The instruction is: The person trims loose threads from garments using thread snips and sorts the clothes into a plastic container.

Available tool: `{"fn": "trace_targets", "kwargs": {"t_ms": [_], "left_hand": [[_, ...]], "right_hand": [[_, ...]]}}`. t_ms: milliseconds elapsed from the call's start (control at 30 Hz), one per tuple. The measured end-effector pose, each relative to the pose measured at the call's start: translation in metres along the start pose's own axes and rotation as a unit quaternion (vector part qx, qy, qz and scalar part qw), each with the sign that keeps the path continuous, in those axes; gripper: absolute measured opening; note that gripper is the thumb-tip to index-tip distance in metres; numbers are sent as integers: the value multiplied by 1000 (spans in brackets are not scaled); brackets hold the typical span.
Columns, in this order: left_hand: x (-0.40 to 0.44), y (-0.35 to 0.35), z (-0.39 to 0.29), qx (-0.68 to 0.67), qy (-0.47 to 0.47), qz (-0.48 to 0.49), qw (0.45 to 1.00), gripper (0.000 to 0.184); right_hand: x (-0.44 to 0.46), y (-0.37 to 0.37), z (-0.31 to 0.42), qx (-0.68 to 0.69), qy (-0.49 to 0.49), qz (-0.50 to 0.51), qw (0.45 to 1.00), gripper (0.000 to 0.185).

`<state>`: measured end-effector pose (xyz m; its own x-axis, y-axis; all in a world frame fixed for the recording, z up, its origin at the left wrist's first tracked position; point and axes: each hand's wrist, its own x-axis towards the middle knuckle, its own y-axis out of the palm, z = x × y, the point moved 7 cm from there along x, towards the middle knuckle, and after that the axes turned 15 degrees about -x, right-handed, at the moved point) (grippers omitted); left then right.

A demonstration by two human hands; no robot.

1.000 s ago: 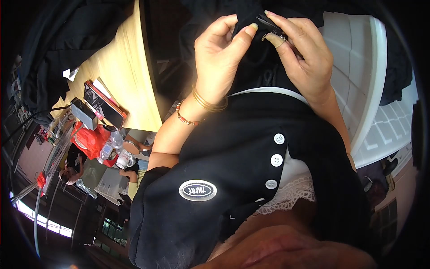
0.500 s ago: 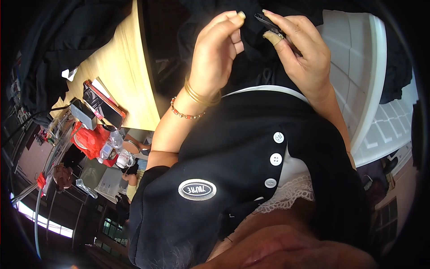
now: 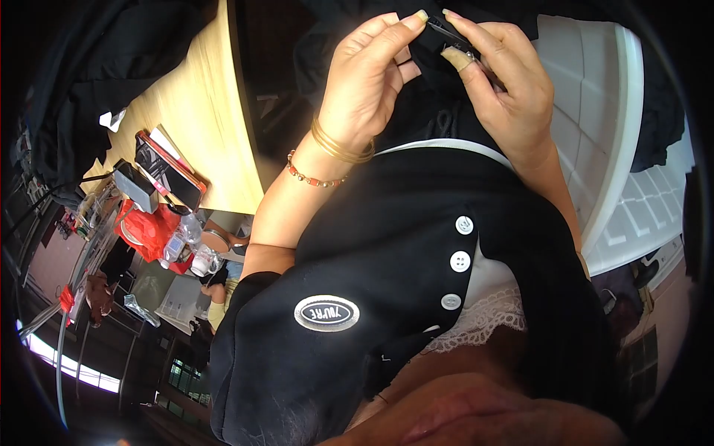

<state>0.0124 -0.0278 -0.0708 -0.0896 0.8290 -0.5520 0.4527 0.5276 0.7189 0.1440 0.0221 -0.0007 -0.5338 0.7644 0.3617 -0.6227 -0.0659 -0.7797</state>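
Observation:
My right hand grips a small, slim black piece with a metallic glint at its lower end. Its kind is not clear. A tan wrapping covers part of the right thumb. Close by on the left, my left hand has thumb and fingers pinched together, the thumb tip at the upper end of the black piece. What lies in that pinch is hidden. Below the hands, dark cloth covers the lap area and blends with the shadow.
At left is a wooden tabletop with a phone in a red-edged case and a dark box. A red plastic bag lies beyond. On the right stands a white plastic container, with dark cloth beside it.
My left hand has moved right, closing the gap to the black piece. My right hand has shifted only slightly and keeps hold of it.

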Motion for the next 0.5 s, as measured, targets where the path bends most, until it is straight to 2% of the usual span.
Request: {"fn": "trace_targets", "kwargs": {"t_ms": [200,500], "left_hand": [[11,-9,15,-60,-29,55,996,8],[14,-9,18,-83,-13,87,993,6]], "right_hand": [[1,-4,0,-2,5,-29,1000,40],[0,-5,0,-5,-2,-51,999,41]]}}
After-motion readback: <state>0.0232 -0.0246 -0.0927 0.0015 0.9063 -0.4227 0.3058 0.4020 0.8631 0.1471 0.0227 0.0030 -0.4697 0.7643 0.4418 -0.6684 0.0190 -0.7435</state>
